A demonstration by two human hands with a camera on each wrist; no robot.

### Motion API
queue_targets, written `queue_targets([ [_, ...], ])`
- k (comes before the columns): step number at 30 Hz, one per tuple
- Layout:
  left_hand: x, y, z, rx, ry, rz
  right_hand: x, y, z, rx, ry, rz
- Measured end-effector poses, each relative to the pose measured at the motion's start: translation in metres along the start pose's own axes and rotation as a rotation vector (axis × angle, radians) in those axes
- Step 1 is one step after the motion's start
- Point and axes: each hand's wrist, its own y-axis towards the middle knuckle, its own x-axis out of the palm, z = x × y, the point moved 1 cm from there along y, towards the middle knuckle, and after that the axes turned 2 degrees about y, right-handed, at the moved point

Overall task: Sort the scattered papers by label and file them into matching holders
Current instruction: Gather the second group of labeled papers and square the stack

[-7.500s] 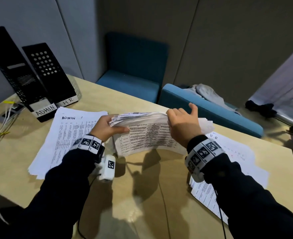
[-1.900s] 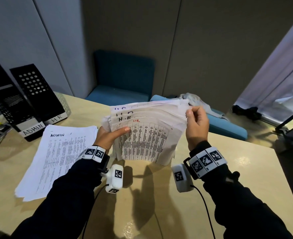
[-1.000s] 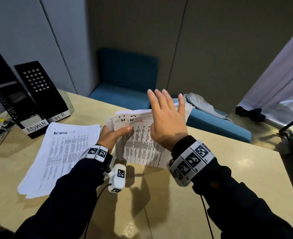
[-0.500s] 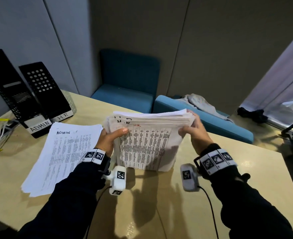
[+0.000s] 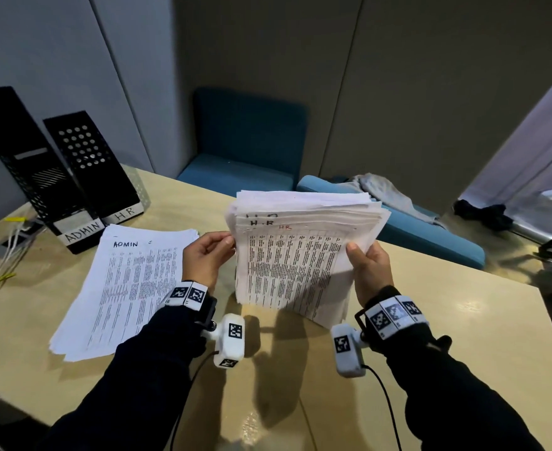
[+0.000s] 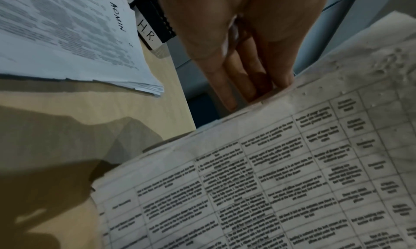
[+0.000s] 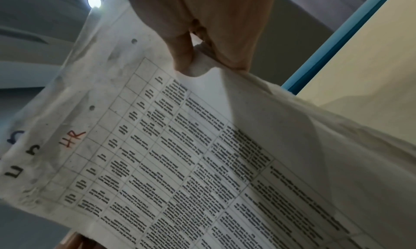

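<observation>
Nearest the camera, two dark sleeves reach in over the pale wooden table (image 5: 463, 327), each wrist carrying a white camera unit. Just beyond them the HR stack (image 5: 300, 255) stands on edge, its lower edge close to the tabletop — whether it touches cannot be told. The right hand (image 5: 370, 271) pinches the stack's right edge, thumb on the printed front sheet and fingers curled behind, as the right wrist view shows plainly. The left hand (image 5: 204, 258) is at the left edge with fingers lying fairly straight against the paper's side and the thumb tip at the front; a firm grip cannot be told. The front sheet bears "H.R" in black and "HR" in red above a printed grid. To the left the ADMIN stack (image 5: 128, 288) lies flat on the table. Farther back stand two black holders — the ADMIN holder (image 5: 37, 177) and, beside it, the HR holder (image 5: 89, 164). Beyond the table's far edge are blue seats (image 5: 245, 151).
</observation>
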Motion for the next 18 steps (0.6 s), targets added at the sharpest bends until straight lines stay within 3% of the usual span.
queue_targets([
  [7, 0.005, -0.003, 0.007, 0.057, 0.012, -0.082, -0.002, 0.000, 0.000, 0.014, -0.036, -0.024],
  [13, 0.011, -0.009, 0.008, -0.088, -0.265, -0.194, 0.003, -0.002, 0.002, 0.036, 0.034, 0.026],
  [18, 0.011, -0.015, 0.000, -0.025, -0.078, -0.380, 0.006, 0.000, -0.003, 0.033, 0.030, 0.085],
])
